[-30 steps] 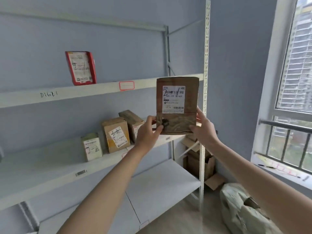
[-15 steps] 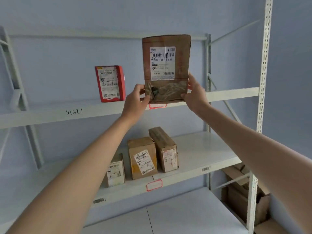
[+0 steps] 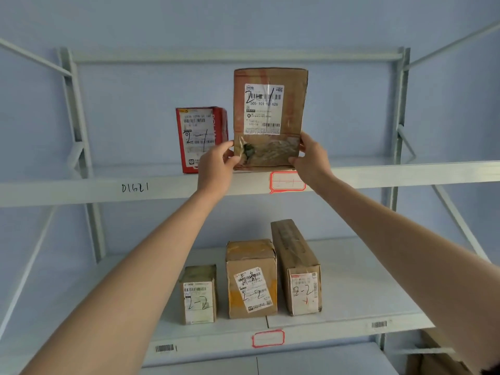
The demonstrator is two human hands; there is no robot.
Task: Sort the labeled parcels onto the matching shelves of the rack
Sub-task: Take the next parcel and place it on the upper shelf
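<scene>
Upright, brown cardboard parcel point(image 3: 270, 117), white label marked "2-1".

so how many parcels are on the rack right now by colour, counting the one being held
red parcels: 1, the red parcel on the upper shelf
brown cardboard parcels: 4, the held parcel plus three marked 2-2 on the lower shelf
total: 5

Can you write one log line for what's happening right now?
hands: left hand, right hand hold brown parcel | place: upper shelf | beside: red parcel
</scene>
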